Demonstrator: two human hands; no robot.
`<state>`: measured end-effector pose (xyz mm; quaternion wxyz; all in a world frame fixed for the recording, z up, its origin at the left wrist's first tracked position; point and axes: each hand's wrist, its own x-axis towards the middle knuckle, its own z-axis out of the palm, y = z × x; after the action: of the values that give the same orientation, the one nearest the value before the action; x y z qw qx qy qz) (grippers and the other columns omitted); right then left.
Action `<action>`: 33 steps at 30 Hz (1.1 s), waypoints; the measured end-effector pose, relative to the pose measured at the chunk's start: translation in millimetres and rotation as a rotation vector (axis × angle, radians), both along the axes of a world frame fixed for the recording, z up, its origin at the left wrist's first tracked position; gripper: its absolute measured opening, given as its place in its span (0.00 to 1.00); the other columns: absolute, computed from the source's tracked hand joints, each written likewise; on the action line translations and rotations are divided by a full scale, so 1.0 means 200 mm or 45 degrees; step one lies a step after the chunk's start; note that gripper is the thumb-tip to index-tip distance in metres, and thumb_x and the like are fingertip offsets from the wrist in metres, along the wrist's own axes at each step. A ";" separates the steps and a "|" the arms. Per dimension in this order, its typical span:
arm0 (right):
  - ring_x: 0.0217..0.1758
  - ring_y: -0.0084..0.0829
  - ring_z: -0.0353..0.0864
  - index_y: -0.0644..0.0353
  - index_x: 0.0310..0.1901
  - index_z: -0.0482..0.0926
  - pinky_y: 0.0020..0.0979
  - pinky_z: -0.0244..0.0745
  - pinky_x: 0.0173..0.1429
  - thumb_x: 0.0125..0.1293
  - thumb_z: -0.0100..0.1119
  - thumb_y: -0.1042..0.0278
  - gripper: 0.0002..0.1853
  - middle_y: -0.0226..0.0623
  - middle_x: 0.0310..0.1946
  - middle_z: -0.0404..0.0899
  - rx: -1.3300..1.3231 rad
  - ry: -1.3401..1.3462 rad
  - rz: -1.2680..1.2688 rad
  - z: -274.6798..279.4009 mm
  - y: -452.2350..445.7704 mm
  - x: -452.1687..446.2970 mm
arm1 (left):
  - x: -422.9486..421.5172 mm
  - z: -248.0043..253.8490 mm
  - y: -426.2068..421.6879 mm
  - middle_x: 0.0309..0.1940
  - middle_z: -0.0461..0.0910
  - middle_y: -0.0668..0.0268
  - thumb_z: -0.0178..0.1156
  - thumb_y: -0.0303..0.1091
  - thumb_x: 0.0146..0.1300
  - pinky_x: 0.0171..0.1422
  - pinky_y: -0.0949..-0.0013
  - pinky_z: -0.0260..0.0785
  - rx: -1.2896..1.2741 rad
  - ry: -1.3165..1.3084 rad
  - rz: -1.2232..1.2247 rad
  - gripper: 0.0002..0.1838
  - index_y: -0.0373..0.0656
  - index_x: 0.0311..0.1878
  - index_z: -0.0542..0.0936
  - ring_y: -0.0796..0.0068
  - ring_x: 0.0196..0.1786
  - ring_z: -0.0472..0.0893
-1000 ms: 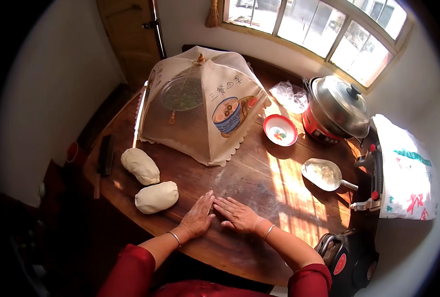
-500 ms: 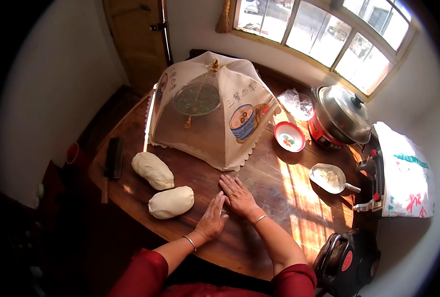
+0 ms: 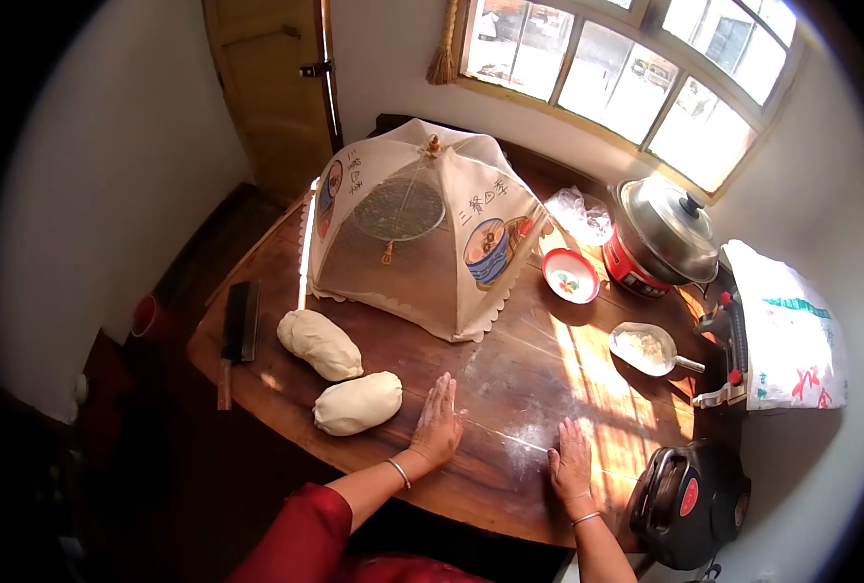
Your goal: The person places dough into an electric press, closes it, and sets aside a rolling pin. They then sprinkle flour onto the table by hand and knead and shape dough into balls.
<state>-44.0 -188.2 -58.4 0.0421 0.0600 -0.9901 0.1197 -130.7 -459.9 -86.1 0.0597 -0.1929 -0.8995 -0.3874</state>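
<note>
In the head view, both hands are spread apart over the bench (image 3: pixel 505 374), palms down or turned slightly inward, with nothing in their grasp. The left hand (image 3: pixel 437 429) is flat, its fingers straight and held together, pointing away from the body; the right hand (image 3: pixel 573 462) lies well to its right, nearer the bench's front edge, fingers likewise extended. Whether either palm presses on the wood is hard to tell. Between them is a patch of white powder (image 3: pixel 524 439). Just left of the left hand lies a smooth, pale dough log (image 3: pixel 358 404), and just behind that one, a second dough piece (image 3: pixel 319 345) lies at a slant. A cleaver (image 3: pixel 240 323) rests farther left, near the bench's edge. Behind the dough stands a mesh food cover (image 3: pixel 432 262). Toward the right are a red-rimmed bowl (image 3: pixel 570 276), a metal scoop (image 3: pixel 643 349) holding white powder, and a lidded pot (image 3: pixel 670 228).
</note>
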 end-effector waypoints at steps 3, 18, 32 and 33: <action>0.75 0.43 0.51 0.58 0.69 0.60 0.43 0.53 0.73 0.67 0.49 0.55 0.31 0.39 0.73 0.53 -0.021 -0.108 -0.216 -0.06 0.05 0.14 | -0.10 0.00 -0.01 0.72 0.49 0.45 0.46 0.42 0.70 0.77 0.53 0.41 -0.268 0.070 0.034 0.33 0.30 0.70 0.53 0.50 0.75 0.50; 0.76 0.40 0.50 0.58 0.69 0.58 0.38 0.50 0.75 0.66 0.50 0.56 0.32 0.38 0.73 0.52 -0.042 -0.166 -0.310 -0.07 0.05 0.15 | -0.21 -0.06 0.36 0.72 0.53 0.50 0.40 0.47 0.72 0.78 0.57 0.37 -0.485 0.175 -0.513 0.31 0.32 0.69 0.57 0.57 0.76 0.50; 0.75 0.40 0.52 0.57 0.70 0.58 0.38 0.54 0.73 0.68 0.47 0.54 0.31 0.36 0.73 0.52 -0.019 -0.123 -0.299 -0.09 0.05 0.15 | 0.35 0.03 -0.13 0.73 0.47 0.43 0.50 0.47 0.67 0.77 0.49 0.36 -0.646 -0.014 -0.118 0.38 0.29 0.70 0.51 0.46 0.75 0.47; 0.75 0.40 0.52 0.57 0.70 0.58 0.38 0.55 0.73 0.68 0.48 0.55 0.31 0.36 0.73 0.52 -0.016 -0.132 -0.305 -0.08 0.05 0.15 | 0.36 0.04 -0.05 0.73 0.46 0.43 0.51 0.47 0.66 0.77 0.49 0.35 -0.649 -0.019 -0.086 0.39 0.28 0.70 0.52 0.46 0.75 0.46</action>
<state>-14.0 -179.2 -73.8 0.0052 -0.0652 -0.9903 0.1229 -59.4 -470.6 -78.1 -0.0104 -0.2289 -0.9616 -0.1512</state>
